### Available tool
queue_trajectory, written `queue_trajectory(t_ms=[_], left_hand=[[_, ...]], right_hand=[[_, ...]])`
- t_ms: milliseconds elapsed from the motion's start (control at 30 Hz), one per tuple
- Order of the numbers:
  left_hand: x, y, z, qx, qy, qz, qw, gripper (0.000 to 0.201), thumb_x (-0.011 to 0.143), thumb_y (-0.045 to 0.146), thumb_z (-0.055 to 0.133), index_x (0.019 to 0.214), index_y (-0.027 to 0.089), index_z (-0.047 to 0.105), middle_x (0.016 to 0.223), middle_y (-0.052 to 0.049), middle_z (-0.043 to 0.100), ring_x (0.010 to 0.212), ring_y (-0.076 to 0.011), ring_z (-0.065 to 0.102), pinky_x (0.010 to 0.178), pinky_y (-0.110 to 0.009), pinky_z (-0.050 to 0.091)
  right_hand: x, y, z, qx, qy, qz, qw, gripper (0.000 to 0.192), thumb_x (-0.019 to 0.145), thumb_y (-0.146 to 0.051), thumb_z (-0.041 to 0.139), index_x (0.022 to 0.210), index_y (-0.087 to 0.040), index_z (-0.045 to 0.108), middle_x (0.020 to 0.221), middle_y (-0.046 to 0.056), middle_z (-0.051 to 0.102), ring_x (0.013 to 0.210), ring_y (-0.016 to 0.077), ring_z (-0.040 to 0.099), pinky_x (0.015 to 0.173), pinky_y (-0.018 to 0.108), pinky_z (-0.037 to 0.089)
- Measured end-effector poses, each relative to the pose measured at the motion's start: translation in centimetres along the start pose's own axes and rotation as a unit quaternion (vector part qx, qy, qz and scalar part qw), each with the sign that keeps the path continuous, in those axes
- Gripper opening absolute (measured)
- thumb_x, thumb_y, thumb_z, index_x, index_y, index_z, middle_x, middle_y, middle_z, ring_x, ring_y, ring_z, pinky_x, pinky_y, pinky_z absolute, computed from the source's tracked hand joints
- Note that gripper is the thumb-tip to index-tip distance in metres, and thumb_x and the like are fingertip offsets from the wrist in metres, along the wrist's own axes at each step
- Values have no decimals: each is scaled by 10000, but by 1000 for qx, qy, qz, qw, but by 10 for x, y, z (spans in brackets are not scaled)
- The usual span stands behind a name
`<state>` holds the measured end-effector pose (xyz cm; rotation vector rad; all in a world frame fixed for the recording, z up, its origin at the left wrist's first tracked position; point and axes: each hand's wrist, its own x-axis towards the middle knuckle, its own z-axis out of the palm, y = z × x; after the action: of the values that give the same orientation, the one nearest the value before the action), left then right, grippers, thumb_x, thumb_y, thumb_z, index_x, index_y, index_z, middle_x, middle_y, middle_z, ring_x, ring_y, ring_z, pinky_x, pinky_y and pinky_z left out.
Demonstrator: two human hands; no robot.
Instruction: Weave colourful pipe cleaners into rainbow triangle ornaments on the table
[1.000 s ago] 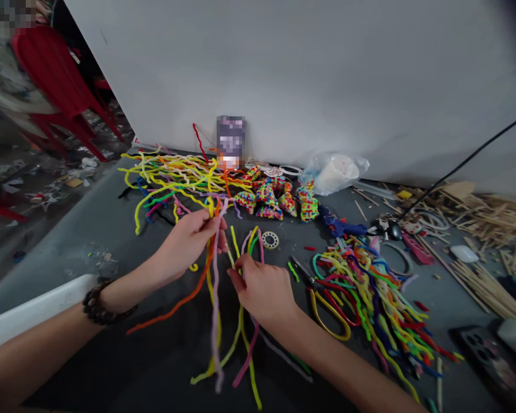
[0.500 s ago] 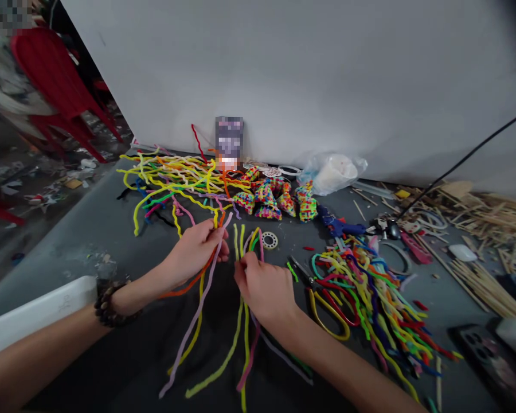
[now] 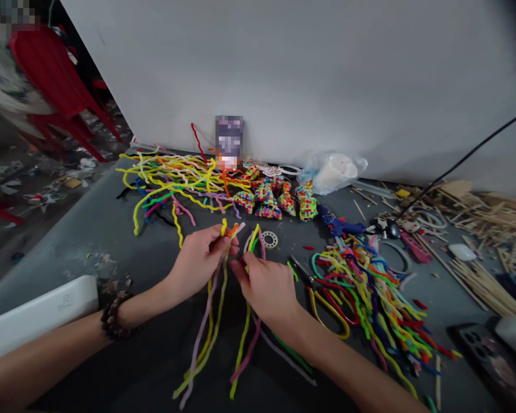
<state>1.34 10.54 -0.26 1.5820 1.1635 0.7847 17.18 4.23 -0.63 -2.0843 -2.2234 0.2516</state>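
Observation:
My left hand (image 3: 200, 261) pinches the tops of a few pipe cleaners (image 3: 206, 330), yellow, orange and lilac, whose tails hang down over the dark table (image 3: 103, 241). My right hand (image 3: 266, 287) sits right beside it, fingertips touching, and grips another few pipe cleaners (image 3: 245, 344), yellow, green and pink. Their upper ends (image 3: 255, 238) stick up above my fingers. A beaded bracelet (image 3: 112, 316) is on my left wrist.
A loose heap of pipe cleaners (image 3: 172, 180) lies at the back left, another heap (image 3: 374, 292) to the right. Scissors with yellow handles (image 3: 322, 304), a blue glue gun (image 3: 339, 226), woven colourful cones (image 3: 275, 201), a plastic bag (image 3: 333, 172) and wooden sticks (image 3: 481, 275) surround them.
My hands have come together until the fingertips touch. The left hand's strands have swung from the left to hang straight down, and the orange tail is now drawn up.

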Motion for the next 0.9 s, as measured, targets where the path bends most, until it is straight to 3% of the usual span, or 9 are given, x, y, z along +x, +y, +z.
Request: queue_trajectory(t_ms=[200, 333, 433, 600, 700, 900], left_hand=[[7, -4, 1, -172, 13, -97, 980, 150, 971, 332, 514, 901, 204, 552, 758, -12, 696, 647, -170, 710, 642, -294, 602], [5, -10, 5, -151, -6, -99, 983, 165, 979, 358, 529, 923, 207, 561, 703, 14, 658, 588, -148, 667, 570, -255, 559], [3, -12, 6, -137, -19, -99, 985, 180, 980, 367, 530, 931, 201, 576, 683, 22, 646, 563, -139, 650, 541, -237, 528], [4, -12, 7, -163, -30, -120, 979, 168, 986, 340, 520, 931, 198, 591, 749, -5, 699, 658, -156, 697, 649, -278, 585], [4, -11, 9, -184, -33, -135, 973, 159, 992, 321, 525, 925, 195, 595, 795, -19, 725, 716, -163, 721, 697, -286, 597], [0, -4, 12, -257, -33, -161, 952, 168, 1002, 244, 537, 846, 190, 569, 784, 2, 717, 685, -115, 697, 720, -238, 580]], right_hand=[[-2, -4, -8, -76, -23, 43, 996, 387, 983, -533, 602, 988, -155, 683, 793, 148, 785, 735, 324, 787, 629, 335, 490], [-4, -4, -5, -99, -41, 52, 993, 428, 1009, -519, 569, 1073, -109, 674, 786, 183, 778, 747, 322, 789, 644, 346, 518], [-3, -1, -4, -104, -49, 46, 992, 339, 1038, -426, 535, 1015, -120, 680, 770, 174, 773, 750, 304, 790, 644, 331, 511], [-2, 4, -8, -106, -21, 18, 994, 270, 1052, -212, 439, 964, -162, 689, 754, 130, 772, 718, 265, 785, 585, 277, 424], [-4, 5, -9, -104, 21, 0, 994, 221, 1001, -171, 498, 898, -173, 693, 741, 98, 765, 725, 236, 776, 564, 272, 351], [-13, -1, 3, -72, 217, -99, 969, 275, 1006, -213, 523, 786, -214, 687, 618, -5, 698, 603, 157, 708, 571, 312, 329]])
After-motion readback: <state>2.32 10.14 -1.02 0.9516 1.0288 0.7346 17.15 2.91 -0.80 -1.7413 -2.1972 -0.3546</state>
